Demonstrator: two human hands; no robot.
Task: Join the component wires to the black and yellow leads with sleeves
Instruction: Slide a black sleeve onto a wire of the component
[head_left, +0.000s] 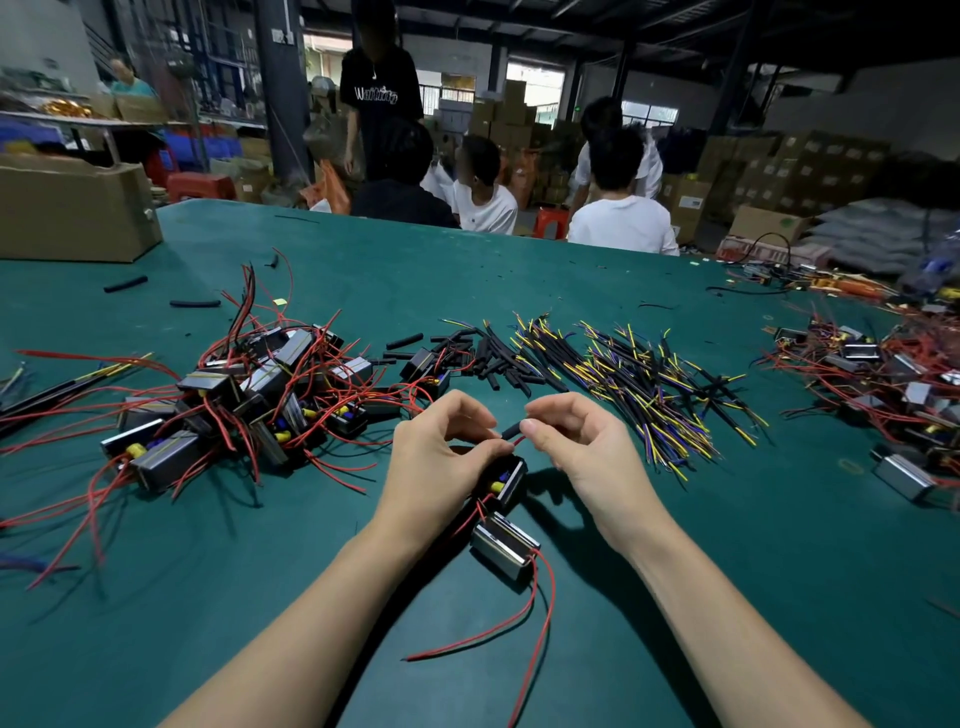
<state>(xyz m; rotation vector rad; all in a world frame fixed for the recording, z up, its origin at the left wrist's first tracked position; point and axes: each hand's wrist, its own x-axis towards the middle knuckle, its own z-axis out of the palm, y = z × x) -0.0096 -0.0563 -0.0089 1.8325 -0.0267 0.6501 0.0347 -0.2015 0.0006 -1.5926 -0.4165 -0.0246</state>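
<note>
Pinching short black sleeve at one end, right hand has thumb and forefinger closed on it. Left hand pinches red component wire entering sleeve's other end. Held component hangs under left hand, above green surface. Second component lies just below. Black and yellow leads heaped beyond right hand; loose sleeves beside them; component pile at left.

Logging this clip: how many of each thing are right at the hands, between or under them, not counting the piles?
Hands: 2, left hand and right hand
Black sleeve: 1
Red wire entering it: 1
Components: 2, one and another
Total: 6
</note>
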